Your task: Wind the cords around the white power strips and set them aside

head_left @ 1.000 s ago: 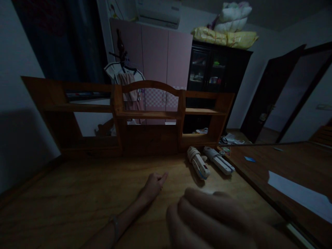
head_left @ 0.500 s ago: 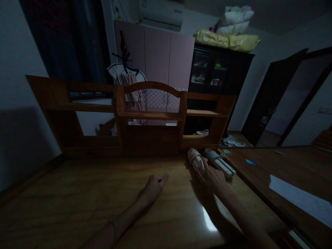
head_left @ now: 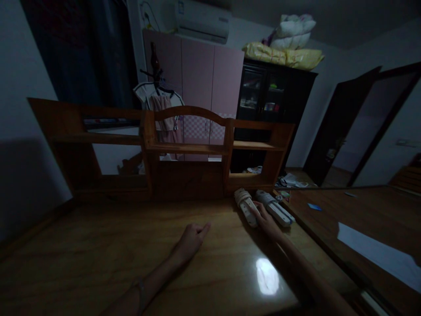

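Two power strips with their cords wound around one end lie side by side on the glossy wooden desktop [head_left: 108, 245]. My right hand [head_left: 265, 219] is at the right edge of the nearer white power strip [head_left: 246, 210], its fingers stretched out and touching it. Just right of that hand is the second power strip [head_left: 278, 210], grey-white with a dark stripe. To the left, my left hand [head_left: 190, 241] hovers over or rests on the desktop, fingers curled in and one digit pointing forward. Nothing shows in it.
A wooden shelf unit [head_left: 187, 149] stands along the desk's back edge. At right, a lower brown surface [head_left: 332, 215] carries a white sheet [head_left: 378, 250] and a small blue card [head_left: 314, 206]. Behind are a pink wardrobe [head_left: 197, 79] and a black cabinet [head_left: 296, 96].
My right hand has loosened from over the white power strip and slid to its right edge, so more of the strip shows. My left hand is almost unchanged. The view has shifted slightly.
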`<action>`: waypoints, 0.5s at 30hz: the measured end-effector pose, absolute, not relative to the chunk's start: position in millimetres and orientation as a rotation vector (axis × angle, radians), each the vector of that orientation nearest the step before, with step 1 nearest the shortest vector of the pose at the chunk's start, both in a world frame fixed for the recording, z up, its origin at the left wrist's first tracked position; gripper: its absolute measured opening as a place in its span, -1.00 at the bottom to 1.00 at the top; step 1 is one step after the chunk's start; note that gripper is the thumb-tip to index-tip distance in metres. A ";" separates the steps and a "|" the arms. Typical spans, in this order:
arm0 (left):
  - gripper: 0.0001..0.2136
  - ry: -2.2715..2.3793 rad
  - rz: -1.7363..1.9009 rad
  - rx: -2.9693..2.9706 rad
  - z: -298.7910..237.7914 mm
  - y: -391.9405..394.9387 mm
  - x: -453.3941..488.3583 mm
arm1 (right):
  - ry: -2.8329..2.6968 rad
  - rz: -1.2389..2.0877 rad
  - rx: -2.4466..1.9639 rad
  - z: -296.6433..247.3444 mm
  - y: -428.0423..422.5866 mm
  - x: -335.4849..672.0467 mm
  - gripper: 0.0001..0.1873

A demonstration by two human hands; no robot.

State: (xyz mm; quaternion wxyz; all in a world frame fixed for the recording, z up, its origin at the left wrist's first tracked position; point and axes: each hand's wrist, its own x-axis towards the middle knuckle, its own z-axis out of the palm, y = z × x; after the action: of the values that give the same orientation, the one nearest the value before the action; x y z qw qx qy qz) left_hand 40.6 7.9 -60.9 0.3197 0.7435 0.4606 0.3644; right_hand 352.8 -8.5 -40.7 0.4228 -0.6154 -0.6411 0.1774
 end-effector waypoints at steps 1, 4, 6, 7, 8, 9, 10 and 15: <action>-0.48 1.212 0.958 1.960 -60.8 7.9 40.6 | -1.633 0.397 -1.587 -41.0 -9.5 351.8 -0.53; -0.49 1.218 0.957 1.981 -61.6 7.3 40.6 | -1.776 0.087 -1.758 -42.2 -15.7 346.3 -0.56; -0.48 1.221 0.957 2.001 -62.6 7.2 40.0 | -1.879 -0.126 -1.796 -41.5 -20.6 341.1 -0.59; -0.48 1.220 0.957 2.015 -62.6 7.4 39.5 | -1.917 -0.212 -1.799 -40.3 -22.6 338.0 -0.60; -0.49 1.219 0.957 2.030 -61.5 7.4 39.0 | -1.928 -0.282 -1.808 -38.6 -24.1 334.5 -0.59; -0.49 1.217 0.962 2.039 -58.8 6.8 38.5 | -1.917 -0.341 -1.830 -36.3 -25.0 330.7 -0.58; -0.51 1.205 0.973 2.071 -53.8 5.1 38.3 | -1.891 -0.403 -1.863 -33.6 -25.5 326.9 -0.56; -0.71 0.751 1.031 2.823 5.5 -40.6 49.2 | -1.771 -0.562 -1.870 -15.9 -22.1 308.5 -0.47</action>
State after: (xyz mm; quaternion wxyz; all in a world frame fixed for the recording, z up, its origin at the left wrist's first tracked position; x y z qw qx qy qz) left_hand 49.2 -40.6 5.5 0.0219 0.9112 0.2422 0.3326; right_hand 308.5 -22.1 -15.9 0.2500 -0.6870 -0.6503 -0.2066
